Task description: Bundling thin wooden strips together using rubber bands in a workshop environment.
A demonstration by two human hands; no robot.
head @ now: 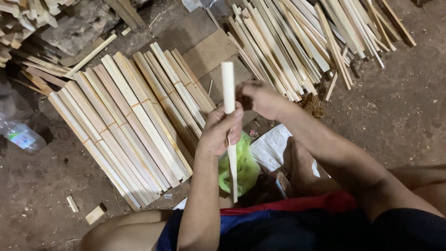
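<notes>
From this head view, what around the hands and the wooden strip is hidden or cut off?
- Right hand: its fingers and anything in them are hidden behind the wooden strip and the hand's own back.
- Green plastic bag: its contents are covered by the left hand and forearm.
- Loose strip pile: its far ends are cut off by the top edge.
- Plastic bottle: partly cut off by the left edge.

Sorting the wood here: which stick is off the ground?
The pale stick gripped upright in the left hand; the bundled sticks and loose pile lie flat.
</notes>
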